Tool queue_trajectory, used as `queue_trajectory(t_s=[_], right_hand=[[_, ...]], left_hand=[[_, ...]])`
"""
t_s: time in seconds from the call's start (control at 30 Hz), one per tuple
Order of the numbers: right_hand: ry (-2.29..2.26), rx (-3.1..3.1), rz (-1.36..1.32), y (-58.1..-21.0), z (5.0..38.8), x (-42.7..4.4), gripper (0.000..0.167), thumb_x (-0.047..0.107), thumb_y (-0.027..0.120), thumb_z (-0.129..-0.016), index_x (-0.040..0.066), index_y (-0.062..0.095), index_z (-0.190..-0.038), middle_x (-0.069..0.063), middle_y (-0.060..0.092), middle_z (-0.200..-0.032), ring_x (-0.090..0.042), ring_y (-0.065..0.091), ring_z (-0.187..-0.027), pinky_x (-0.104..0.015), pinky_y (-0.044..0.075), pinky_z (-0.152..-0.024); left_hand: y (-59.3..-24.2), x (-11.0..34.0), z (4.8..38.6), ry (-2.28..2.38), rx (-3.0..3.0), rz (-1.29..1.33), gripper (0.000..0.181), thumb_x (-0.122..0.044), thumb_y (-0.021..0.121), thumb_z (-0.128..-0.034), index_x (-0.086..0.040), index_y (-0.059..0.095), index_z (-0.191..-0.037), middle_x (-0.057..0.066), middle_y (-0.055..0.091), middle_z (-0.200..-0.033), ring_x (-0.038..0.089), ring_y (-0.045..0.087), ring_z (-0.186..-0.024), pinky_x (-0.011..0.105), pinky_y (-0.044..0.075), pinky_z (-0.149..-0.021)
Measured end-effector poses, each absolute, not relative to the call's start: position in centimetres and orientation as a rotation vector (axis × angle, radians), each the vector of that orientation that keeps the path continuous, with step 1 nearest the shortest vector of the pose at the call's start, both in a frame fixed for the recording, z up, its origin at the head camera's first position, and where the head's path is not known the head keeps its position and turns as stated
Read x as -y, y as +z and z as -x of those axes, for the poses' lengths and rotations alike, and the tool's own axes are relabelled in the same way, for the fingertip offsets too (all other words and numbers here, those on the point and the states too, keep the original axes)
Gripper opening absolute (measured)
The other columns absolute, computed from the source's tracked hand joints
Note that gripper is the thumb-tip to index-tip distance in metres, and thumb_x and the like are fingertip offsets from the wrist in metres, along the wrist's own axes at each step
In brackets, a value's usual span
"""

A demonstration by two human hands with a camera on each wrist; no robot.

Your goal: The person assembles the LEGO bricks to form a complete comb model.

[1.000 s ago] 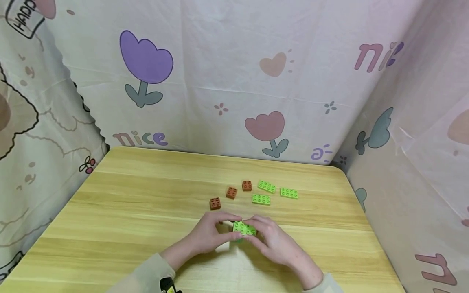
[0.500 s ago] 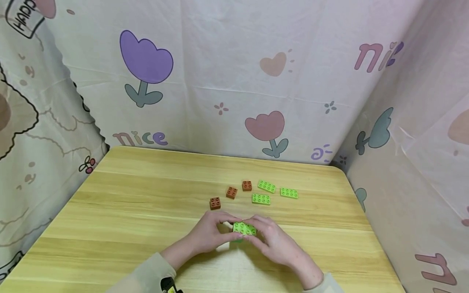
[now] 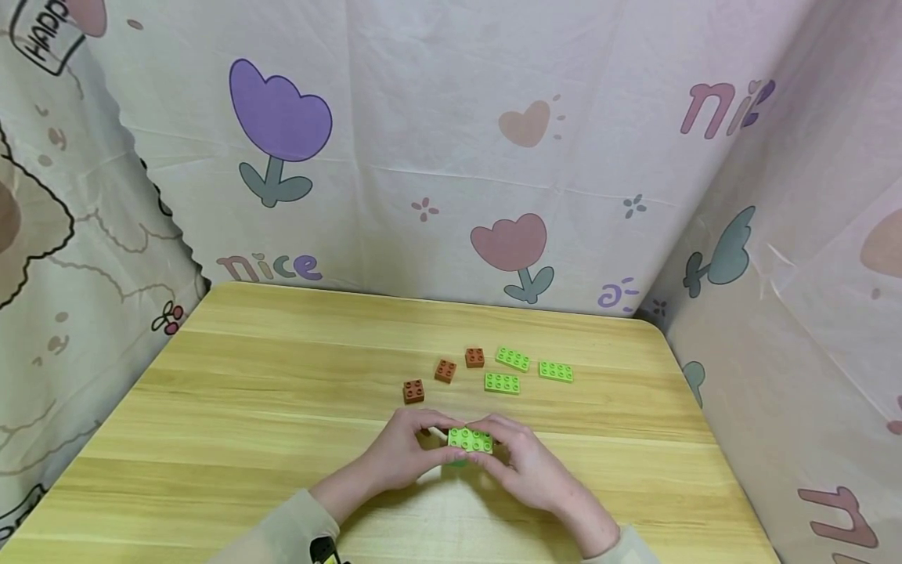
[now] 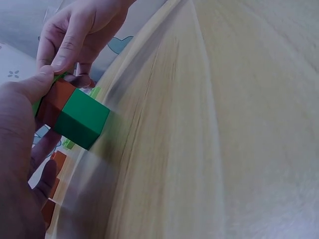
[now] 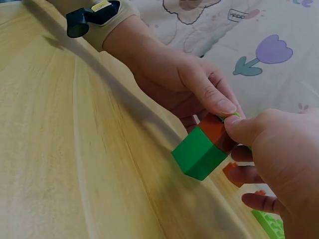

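Note:
Near the front middle of the table, both hands meet over a small stack of building bricks. On top is a light green brick (image 3: 470, 440) with two rows of studs. My left hand (image 3: 402, 453) pinches its left part between thumb and fingers; my right hand (image 3: 527, 464) pinches the right part. Below it, the wrist views show a reddish-brown brick (image 5: 213, 128) above a dark green block (image 4: 82, 118) with smooth sides. Fingers cover much of the brown brick. Whether the dark green block touches the table, I cannot tell.
Beyond the hands lie three loose brown bricks (image 3: 445, 370) and, to their right, three light green bricks (image 3: 502, 384). The wooden table (image 3: 282, 352) is bordered at the back and sides by a printed cloth (image 3: 409, 117). A black device (image 3: 324, 550) sits on the left sleeve.
Both hands keep their place and grip. The light green brick has shifted only very slightly between the fingers, and the loose bricks lie as before.

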State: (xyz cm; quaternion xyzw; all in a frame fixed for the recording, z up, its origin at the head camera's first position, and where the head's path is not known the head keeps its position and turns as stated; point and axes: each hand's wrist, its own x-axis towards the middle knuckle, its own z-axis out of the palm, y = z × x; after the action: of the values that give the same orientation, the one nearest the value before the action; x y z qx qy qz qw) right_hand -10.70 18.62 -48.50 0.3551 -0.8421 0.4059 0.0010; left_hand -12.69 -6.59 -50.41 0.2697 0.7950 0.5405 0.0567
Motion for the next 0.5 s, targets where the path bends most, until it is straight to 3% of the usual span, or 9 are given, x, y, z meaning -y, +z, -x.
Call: queue_trajectory(t_s=[0.13,0.5], right_hand=[[1.35,2.611,-1.114,-48.83,10.65,-18.52,0.038,0.023,0.072,-0.103,0.019,0.066,-0.14,0.013,0.068,-0.127,-0.008,0.066,-0.101,-0.032,0.059,-0.086],[1.437,2.619,-1.051,-49.15,10.75,-18.63,0.038,0.021,0.076,-0.1,0.021,0.07,-0.137,0.013,0.07,-0.126,-0.01,0.068,-0.105,-0.036,0.059,-0.09]], left_hand=[[-50.48,6.59,12.6,1.677,-2.374,-0.807,0.032,-0.044,0.087,-0.0873,-0.035,0.08,-0.117,-0.019,0.075,-0.114,0.011,0.069,-0.105,0.039,0.058,-0.086],[-50.59,6.49,12.69,1.72,-2.307,-0.793,0.03,-0.038,0.088,-0.0881,-0.03,0.081,-0.116,-0.015,0.076,-0.11,0.014,0.069,-0.101,0.035,0.06,-0.079]])
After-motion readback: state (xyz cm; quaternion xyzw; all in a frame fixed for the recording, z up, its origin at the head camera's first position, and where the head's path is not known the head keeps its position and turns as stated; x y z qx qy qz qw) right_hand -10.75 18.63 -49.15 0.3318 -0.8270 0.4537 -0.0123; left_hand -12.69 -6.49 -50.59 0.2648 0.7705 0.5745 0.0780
